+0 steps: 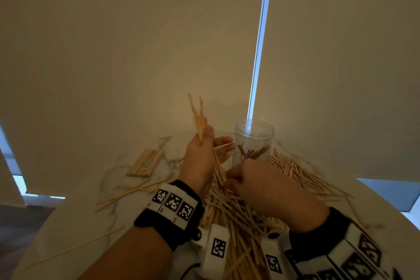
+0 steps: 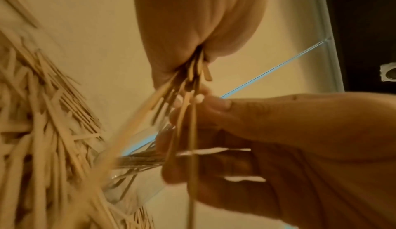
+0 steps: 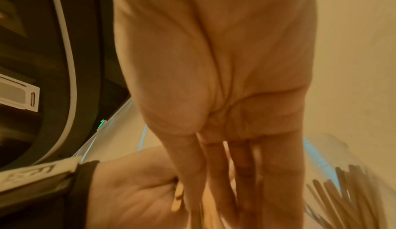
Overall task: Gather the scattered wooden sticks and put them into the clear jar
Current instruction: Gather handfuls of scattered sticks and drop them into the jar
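My left hand [image 1: 210, 143] is raised above the table and grips a bundle of wooden sticks [image 1: 199, 120] that stands up out of its fist; the lower ends poke out below the fist [image 2: 194, 73]. My right hand [image 1: 231, 180] is just to its right, over the big pile of sticks [image 1: 236, 211]. Its thumb and curled fingers [image 2: 214, 104] pinch a few thin sticks that hang from the bundle. The clear jar [image 1: 254, 136] stands upright right behind the hands, lid off, with several sticks leaning inside [image 3: 347, 187].
A neat flat stack of wider sticks [image 1: 146, 162] lies at the back left. Loose sticks [image 1: 127, 193] trail over the left of the white marble table [image 1: 109, 223]. Roller blinds and a bead chain [image 1: 261, 29] hang close behind the jar.
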Demonstrator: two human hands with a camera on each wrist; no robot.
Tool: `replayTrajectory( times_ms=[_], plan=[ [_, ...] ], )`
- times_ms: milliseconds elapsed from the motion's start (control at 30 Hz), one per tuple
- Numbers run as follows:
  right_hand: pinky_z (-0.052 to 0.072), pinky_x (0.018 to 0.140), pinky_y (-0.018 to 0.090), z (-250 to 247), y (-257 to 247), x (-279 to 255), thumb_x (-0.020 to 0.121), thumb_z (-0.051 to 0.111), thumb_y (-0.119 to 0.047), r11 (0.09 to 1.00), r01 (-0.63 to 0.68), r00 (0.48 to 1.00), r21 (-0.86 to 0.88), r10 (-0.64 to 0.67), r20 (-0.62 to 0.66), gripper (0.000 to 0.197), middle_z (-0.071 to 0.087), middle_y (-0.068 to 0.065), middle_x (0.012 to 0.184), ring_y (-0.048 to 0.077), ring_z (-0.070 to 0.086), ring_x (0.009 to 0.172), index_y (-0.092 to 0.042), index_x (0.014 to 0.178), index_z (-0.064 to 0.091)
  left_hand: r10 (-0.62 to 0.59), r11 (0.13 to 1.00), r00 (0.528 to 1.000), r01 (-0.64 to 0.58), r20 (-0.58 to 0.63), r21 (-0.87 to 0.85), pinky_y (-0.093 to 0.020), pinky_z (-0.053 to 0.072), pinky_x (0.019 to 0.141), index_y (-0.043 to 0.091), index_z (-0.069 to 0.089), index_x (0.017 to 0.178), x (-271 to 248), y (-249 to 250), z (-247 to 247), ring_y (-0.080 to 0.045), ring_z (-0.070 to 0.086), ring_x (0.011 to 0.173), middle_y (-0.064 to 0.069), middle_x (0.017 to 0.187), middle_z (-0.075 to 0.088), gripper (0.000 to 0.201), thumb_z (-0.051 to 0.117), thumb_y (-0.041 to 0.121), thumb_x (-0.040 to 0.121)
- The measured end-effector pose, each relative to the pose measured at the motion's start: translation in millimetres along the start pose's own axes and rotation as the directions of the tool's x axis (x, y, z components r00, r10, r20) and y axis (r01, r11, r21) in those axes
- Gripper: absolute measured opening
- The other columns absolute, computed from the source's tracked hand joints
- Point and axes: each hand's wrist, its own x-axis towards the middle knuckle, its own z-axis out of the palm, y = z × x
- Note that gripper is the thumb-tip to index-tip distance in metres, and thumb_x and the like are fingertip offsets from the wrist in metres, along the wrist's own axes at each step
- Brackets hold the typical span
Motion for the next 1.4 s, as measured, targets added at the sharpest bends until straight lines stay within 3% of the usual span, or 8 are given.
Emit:
replayTrajectory(
  times_ms=[200,667,867,967,1067,1167,1300,1400],
  plan=[
    [0.058,0.077,0.037,2,-1,-3,0.095,0.055,-0.046,0.980,-0.029,0.992,0.198,0.004,0.127,0.034,0.073,0.004,0.081,0.017,0.070,0.076,-0.015,0.090,0.069,0.178,0.975,0.983,-0.183,-0.055,-0.128,-0.022,0.031,0.039,0.016,0.042,0.097,-6,8,4,-0.009,0.029,0.045,0.003,0.060,0.033,0.027,0.046,0.042,0.102],
    [0.059,0.077,0.032,-1,1,1,0.085,0.074,-0.031,0.895,-0.052,0.998,0.442,0.037,0.042,0.019,0.075,0.001,0.083,0.014,0.073,0.075,-0.018,0.098,0.068,0.266,0.961,0.959,-0.256,0.096,-0.109,-0.026,0.026,0.042,0.015,0.041,0.089,-21,13,16,-0.012,0.027,0.048,0.000,0.062,0.031,0.035,0.042,0.047,0.101],
    [0.061,0.079,0.031,-7,9,-2,0.087,0.068,-0.007,0.804,-0.084,0.990,0.589,-0.001,0.143,0.013,0.077,0.010,0.083,0.019,0.076,0.080,0.005,0.091,0.071,0.227,0.972,0.961,-0.215,0.160,-0.091,-0.027,0.030,0.042,0.015,0.039,0.089,-22,10,20,-0.013,0.026,0.049,-0.002,0.064,0.027,0.039,0.045,0.052,0.098],
    [0.060,0.077,0.028,-18,14,-3,0.085,0.074,-0.019,0.780,-0.074,0.993,0.621,0.001,0.118,0.016,0.076,0.008,0.089,0.018,0.075,0.082,-0.009,0.098,0.074,0.171,0.985,0.953,-0.161,0.250,-0.062,-0.024,0.029,0.043,0.015,0.040,0.087,-19,13,16,-0.012,0.027,0.050,0.000,0.064,0.030,0.038,0.041,0.051,0.099],
    [0.058,0.086,0.040,-34,29,-6,0.090,0.063,-0.035,0.879,-0.078,0.993,0.470,0.111,-0.043,0.016,0.075,-0.004,0.090,0.014,0.072,0.084,-0.026,0.100,0.073,0.017,0.998,0.906,-0.041,0.423,0.046,-0.026,0.021,0.047,0.020,0.042,0.077,-18,16,9,-0.010,0.024,0.050,0.000,0.063,0.027,0.039,0.041,0.052,0.099],
    [0.056,0.089,0.041,-56,39,-11,0.101,0.049,-0.035,0.766,-0.035,0.925,0.641,0.269,-0.270,0.023,0.073,-0.006,0.100,0.013,0.070,0.090,-0.024,0.111,0.067,-0.127,0.961,0.836,-0.029,0.534,0.273,-0.024,0.023,0.047,0.021,0.043,0.074,-22,13,5,-0.010,0.027,0.049,0.004,0.060,0.033,0.039,0.049,0.054,0.094],
    [0.053,0.090,0.041,-71,42,-16,0.098,0.040,-0.057,0.690,0.097,0.784,0.717,0.391,-0.482,0.042,0.072,-0.008,0.099,0.010,0.068,0.091,-0.025,0.110,0.065,-0.211,0.740,0.708,-0.335,0.674,0.583,-0.024,0.034,0.050,0.020,0.043,0.072,-32,11,9,-0.015,0.036,0.049,0.003,0.058,0.040,0.043,0.051,0.055,0.096],
    [0.052,0.088,0.041,-62,32,-17,0.097,0.032,-0.064,0.763,-0.044,0.883,0.645,0.331,-0.332,0.051,0.074,-0.006,0.089,0.011,0.069,0.085,-0.025,0.102,0.065,-0.248,0.589,0.679,-0.461,0.691,0.664,-0.022,0.040,0.054,0.024,0.049,0.073,-39,14,17,-0.007,0.045,0.048,0.008,0.059,0.048,0.039,0.049,0.053,0.099]
  ],
)
